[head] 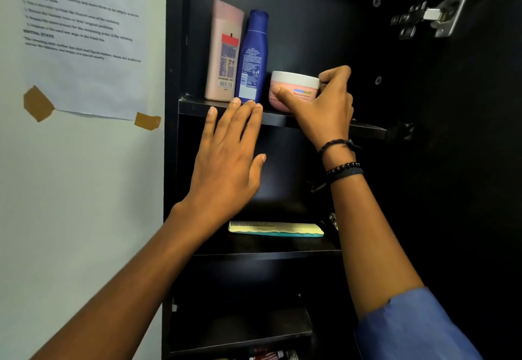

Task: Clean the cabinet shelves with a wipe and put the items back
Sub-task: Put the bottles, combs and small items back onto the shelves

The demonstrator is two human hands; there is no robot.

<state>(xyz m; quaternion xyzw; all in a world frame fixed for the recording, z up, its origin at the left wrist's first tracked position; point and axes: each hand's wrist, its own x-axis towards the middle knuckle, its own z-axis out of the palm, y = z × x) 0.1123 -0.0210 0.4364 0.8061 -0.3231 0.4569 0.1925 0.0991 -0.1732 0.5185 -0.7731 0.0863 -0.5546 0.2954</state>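
A black cabinet stands open in front of me. On its upper shelf stand a tall pink bottle, a blue bottle and a pink jar with a white lid. My right hand grips the jar from the right side, thumb on its front and fingers round its back. My left hand is flat with straight fingers, its fingertips at the shelf's front edge just below the blue bottle. No wipe is visible.
A yellow-green comb lies on the shelf below. Lower shelves hold a tube at the bottom edge. A taped paper sheet hangs on the wall at left. The cabinet door with a metal hinge stands open at right.
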